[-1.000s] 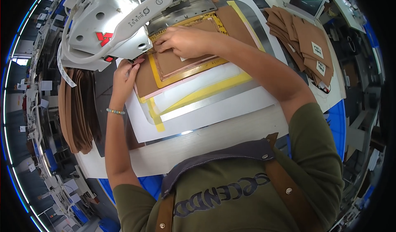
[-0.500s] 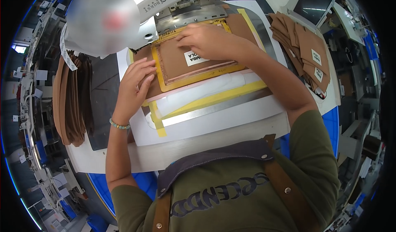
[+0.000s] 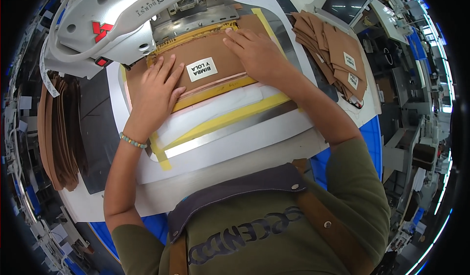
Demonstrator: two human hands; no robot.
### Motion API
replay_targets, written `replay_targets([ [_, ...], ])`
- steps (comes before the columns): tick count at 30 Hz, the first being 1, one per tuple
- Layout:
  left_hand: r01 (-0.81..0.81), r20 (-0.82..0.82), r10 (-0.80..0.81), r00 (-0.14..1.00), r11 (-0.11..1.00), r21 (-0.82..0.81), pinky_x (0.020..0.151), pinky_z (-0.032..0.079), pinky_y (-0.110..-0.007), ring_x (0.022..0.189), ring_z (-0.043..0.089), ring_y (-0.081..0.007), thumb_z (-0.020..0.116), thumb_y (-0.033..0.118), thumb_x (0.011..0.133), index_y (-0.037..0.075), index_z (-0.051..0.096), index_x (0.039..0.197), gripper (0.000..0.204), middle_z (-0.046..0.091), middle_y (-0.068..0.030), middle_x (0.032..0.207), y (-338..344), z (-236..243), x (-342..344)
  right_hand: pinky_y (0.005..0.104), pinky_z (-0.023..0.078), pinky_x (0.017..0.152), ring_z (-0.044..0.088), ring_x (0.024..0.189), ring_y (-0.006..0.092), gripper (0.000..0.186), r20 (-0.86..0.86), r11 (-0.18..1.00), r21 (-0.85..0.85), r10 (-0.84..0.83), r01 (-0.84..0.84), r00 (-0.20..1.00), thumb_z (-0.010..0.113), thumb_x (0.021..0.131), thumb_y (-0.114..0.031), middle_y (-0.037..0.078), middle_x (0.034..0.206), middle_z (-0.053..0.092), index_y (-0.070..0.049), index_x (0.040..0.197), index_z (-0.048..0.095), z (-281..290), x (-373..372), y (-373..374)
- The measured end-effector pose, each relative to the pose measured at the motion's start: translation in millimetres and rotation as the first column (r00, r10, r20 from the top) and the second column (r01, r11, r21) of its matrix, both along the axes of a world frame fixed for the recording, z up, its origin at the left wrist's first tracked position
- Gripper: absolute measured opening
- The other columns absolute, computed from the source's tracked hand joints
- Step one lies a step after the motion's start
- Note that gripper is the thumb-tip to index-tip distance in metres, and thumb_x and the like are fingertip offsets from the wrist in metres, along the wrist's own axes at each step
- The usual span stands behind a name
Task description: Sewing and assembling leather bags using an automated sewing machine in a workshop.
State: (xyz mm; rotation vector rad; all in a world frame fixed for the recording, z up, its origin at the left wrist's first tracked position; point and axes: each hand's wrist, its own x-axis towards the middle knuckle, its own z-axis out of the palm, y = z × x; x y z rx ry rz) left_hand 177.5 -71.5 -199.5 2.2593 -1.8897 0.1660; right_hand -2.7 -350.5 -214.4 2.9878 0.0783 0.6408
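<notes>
A brown panel [image 3: 218, 55] with a white printed label [image 3: 201, 69] lies inside a yellow template frame [image 3: 215, 93] under the sewing machine's metal clamp [image 3: 196, 26]. My left hand [image 3: 159, 89] rests flat across the left side of the panel and frame, fingers stretched toward the machine. On the right side my right hand [image 3: 259, 59] lies with fingers extended over the panel's edge. Neither hand grips anything. The frame's left and right edges are largely hidden under my hands.
A white sewing machine head [image 3: 105, 23] stands at the far left. Brown panels hang in a stack [image 3: 58, 133] at the left edge. Labelled brown pieces [image 3: 338, 52] are piled on the right, near a dark screen [image 3: 346, 1]. Yellow tape [image 3: 225, 120] crosses the metal-edged plate.
My left hand has moved from beside the frame onto the panel's left side. My right hand has shifted right, off the middle, leaving the label uncovered. The whole view has also shifted.
</notes>
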Motion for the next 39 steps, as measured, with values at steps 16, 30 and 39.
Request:
replay_targets([
  [16, 0.01, 0.076, -0.008, 0.997, 1.0, -0.028, 0.118, 0.041, -0.049, 0.145, 0.052, -0.0395, 0.072, 0.026, 0.101, 0.005, 0.059, 0.151, 0.056, 0.056, -0.0173, 0.158, -9.6, 1.4, -3.7, 0.0387, 0.056, 0.086, 0.067, 0.118, 0.0277, 0.035, 0.117, 0.995, -0.067, 0.082, -0.074, 0.99, 0.064, 0.089, -0.006, 0.016, 0.126, 0.072, 0.004, 0.122, 0.07, 0.2, 6.0, -2.7],
  [30, -0.024, 0.047, 0.024, 0.999, 1.0, -0.001, 0.117, 0.042, -0.048, 0.145, 0.051, -0.0393, 0.069, 0.03, 0.103, 0.006, 0.059, 0.152, 0.055, 0.053, -0.017, 0.161, -4.1, 4.2, -3.1, 0.041, 0.057, 0.096, 0.064, 0.12, 0.0286, 0.042, -0.015, 0.991, 0.102, 0.091, -0.089, 0.996, 0.068, 0.087, -0.005, 0.01, 0.136, 0.069, -0.001, 0.13, 0.069, 20.3, 9.0, -7.3],
  [39, -0.036, 0.041, 0.037, 0.998, 0.999, -0.032, 0.115, 0.044, -0.048, 0.14, 0.055, -0.0397, 0.07, 0.03, 0.103, 0.003, 0.061, 0.149, 0.054, 0.057, -0.0176, 0.156, 2.3, 6.3, -0.8, 0.0397, 0.058, 0.102, 0.066, 0.12, 0.028, 0.032, -0.137, 0.978, 0.164, 0.151, -0.128, 0.979, 0.066, 0.091, -0.004, 0.009, 0.13, 0.073, -0.004, 0.123, 0.073, 35.3, 18.4, -17.7],
])
